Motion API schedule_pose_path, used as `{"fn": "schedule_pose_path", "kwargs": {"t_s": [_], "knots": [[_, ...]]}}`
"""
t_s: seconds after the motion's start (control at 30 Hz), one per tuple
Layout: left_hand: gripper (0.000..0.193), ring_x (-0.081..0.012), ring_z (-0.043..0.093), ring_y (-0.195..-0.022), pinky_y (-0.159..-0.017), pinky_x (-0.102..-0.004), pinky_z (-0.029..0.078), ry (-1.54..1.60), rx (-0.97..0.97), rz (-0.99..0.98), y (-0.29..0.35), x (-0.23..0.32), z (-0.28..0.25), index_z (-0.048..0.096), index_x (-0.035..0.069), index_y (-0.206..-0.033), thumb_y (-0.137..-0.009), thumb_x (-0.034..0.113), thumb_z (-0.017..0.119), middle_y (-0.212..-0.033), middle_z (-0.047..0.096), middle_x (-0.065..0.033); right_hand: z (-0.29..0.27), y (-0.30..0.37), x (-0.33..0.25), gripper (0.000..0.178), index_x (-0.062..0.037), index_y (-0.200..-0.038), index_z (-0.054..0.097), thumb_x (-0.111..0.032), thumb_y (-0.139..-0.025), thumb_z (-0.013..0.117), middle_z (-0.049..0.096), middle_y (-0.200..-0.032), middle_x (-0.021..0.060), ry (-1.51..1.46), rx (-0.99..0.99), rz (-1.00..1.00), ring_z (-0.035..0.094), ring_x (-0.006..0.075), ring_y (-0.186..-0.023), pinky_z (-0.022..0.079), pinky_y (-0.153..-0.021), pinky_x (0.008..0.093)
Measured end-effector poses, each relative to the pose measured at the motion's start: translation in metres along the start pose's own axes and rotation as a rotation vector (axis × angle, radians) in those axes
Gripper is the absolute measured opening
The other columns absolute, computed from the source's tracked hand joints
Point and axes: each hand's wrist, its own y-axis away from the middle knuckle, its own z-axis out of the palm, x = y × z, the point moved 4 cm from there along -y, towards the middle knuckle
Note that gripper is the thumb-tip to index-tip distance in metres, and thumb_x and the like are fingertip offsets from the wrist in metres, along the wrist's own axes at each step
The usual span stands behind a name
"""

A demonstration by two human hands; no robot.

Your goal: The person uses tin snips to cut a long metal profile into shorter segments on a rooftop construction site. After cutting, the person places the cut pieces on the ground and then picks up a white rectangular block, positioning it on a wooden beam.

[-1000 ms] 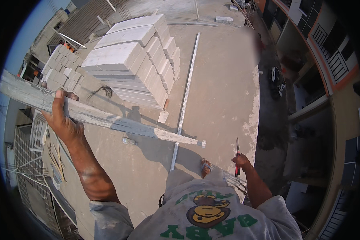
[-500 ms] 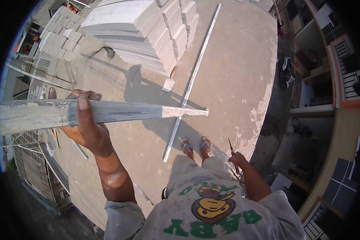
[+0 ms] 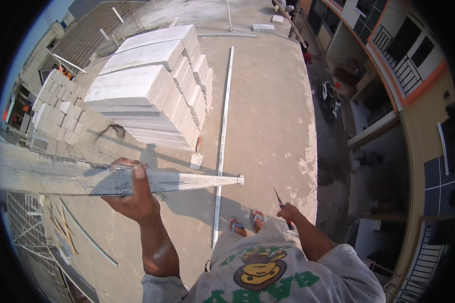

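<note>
My left hand [image 3: 140, 199] is closed around a long, whitish, scuffed bar [image 3: 197, 182], thumb on the near face and fingers over its top edge. The bar stretches sideways from the left rim and seems to narrow toward its far end, in front of my body. Down by my right side, my right hand [image 3: 289, 213] grips the red-and-black handle of a slim tool [image 3: 277, 197] with a dark, pointed end; its exact kind is unclear. Beneath the held bar, a long pale metal strip [image 3: 225, 111] lies on the concrete floor.
A tall stack of white blocks [image 3: 131, 86] stands ahead on the left, with a trowel [image 3: 196, 160] at its corner. More blocks [image 3: 60, 111] are piled further left. The concrete slab's edge [image 3: 316, 151] drops to a lower alley on the right, where a motorbike [image 3: 328, 101] is parked.
The view has tilted up, bringing more of the far floor and block stack in. Both hands keep their grips, and the held bar's left part appears lower.
</note>
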Motion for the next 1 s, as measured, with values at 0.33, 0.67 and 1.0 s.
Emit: {"fn": "schedule_pose_path", "kwargs": {"t_s": [0.33,0.67,1.0], "knots": [[0.05,-0.0194,0.055,-0.104,-0.093,-0.033,0.047,0.128,-0.114,-0.246,0.012,-0.015,0.075,0.047,-0.006,-0.13,-0.087,0.005,0.069,-0.116,0.053,-0.013,0.082,0.031,0.064,0.062,0.0077,-0.107,0.065,-0.039,-0.068,0.074,0.066,-0.106,0.0277,0.044,-0.036,0.113,0.067,0.0383,-0.099,0.054,-0.084,0.0421],[0.041,-0.0199,0.059,-0.099,-0.09,-0.0332,0.046,0.134,-0.189,-0.282,-0.002,-0.028,0.147,0.059,-0.007,-0.115,-0.083,0.011,0.076,-0.107,0.063,-0.014,0.082,0.034,0.104,0.058,-0.0005,-0.106,0.07,-0.044,-0.068,0.074,0.067,-0.106,0.0273,0.051,-0.219,0.209,0.068,0.0376,-0.098,0.055,-0.083,0.0431],[0.06,-0.0255,0.055,-0.111,-0.099,-0.0356,0.042,0.068,-0.212,-0.249,0.021,-0.022,0.193,0.048,-0.011,-0.127,-0.081,0.012,0.078,-0.122,0.056,-0.0184,-0.003,0.001,0.045,0.072,0.0098,-0.115,0.056,-0.037,-0.065,0.077,0.064,-0.107,0.0287,-0.288,0.063,0.256,0.065,0.0375,-0.104,0.053,-0.088,0.042]]}}
